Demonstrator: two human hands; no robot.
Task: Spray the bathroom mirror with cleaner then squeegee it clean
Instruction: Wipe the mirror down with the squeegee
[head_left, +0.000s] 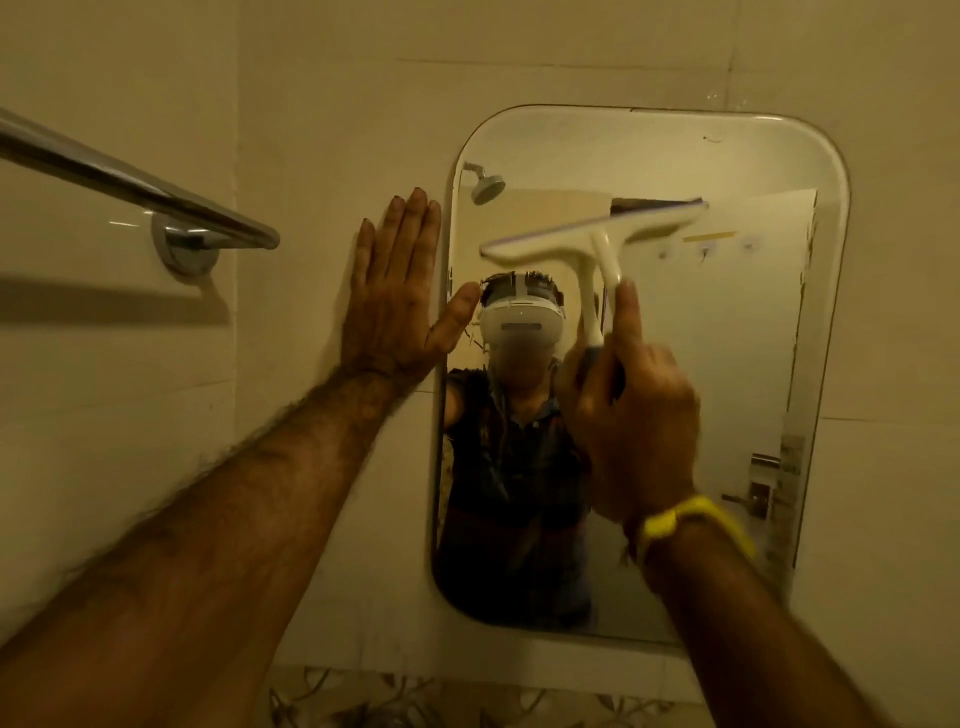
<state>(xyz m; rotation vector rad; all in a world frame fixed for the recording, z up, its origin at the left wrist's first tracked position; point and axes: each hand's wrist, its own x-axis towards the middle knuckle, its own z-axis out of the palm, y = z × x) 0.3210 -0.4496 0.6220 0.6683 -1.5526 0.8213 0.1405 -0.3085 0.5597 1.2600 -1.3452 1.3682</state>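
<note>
A rounded rectangular mirror (727, 364) hangs on the tiled wall. My right hand (634, 415) grips the handle of a white squeegee (597, 236), index finger stretched up along the handle. Its blade is tilted, right end higher, in front of the upper part of the glass; the squeegee is blurred. My left hand (400, 291) lies flat with fingers straight on the wall tile at the mirror's left edge, thumb over the glass. No spray bottle is in view.
A chrome towel bar (135, 182) with its wall mount juts out at the upper left, close to my left arm. The mirror reflects a person wearing a headset, a shower head and a door. A patterned tile band runs below the mirror.
</note>
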